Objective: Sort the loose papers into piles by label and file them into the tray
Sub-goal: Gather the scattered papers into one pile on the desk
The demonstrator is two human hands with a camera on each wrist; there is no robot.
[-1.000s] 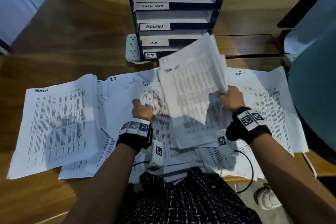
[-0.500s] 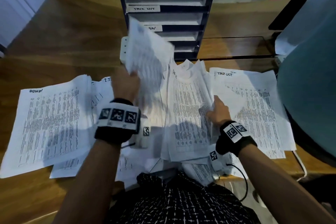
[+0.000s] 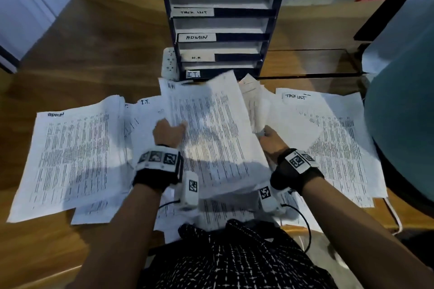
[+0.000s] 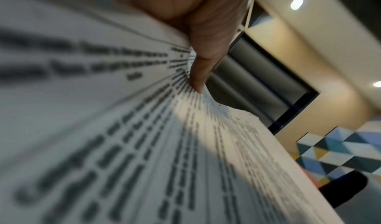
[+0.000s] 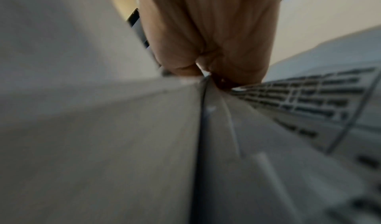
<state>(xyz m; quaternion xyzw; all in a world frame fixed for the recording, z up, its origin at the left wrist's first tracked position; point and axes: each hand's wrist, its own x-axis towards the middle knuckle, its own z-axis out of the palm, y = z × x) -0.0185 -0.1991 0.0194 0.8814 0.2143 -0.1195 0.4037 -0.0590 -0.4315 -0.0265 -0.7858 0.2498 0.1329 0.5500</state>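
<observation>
Papers (image 3: 77,157) cover the desk (image 3: 77,54) in front of me: an ADMIN-marked heap at my 9 o'clock, a TASK LIST-marked spread (image 3: 333,138) at 3 o'clock, an I.T. sheet (image 3: 148,110) peeking out between, and the labelled tray (image 3: 223,30) standing at 12 o'clock with its four slots apparently unfilled. My left hand (image 3: 168,132) pinches the left edge of a raised sheet (image 3: 211,134), thumb on top; the left wrist view shows that thumb (image 4: 204,61) pressed flat on the print. My right hand (image 3: 270,138) has its fingers curled onto the lower edge of a few upright pages (image 3: 254,105) just beside that sheet at 1 o'clock; the right wrist view confirms a pinch on paper edges.

I judge the sorting only part done. To do this step well, I should tilt the raised sheet until its top corner label is readable, since it is blurred from here, then lay it square on the matching heap. Thin paper bends and slides, so I would keep the pinch light, move low over the desk, and avoid dragging neighbours out of their piles. The right hand's pages should wait, held apart, until the left is free.
</observation>
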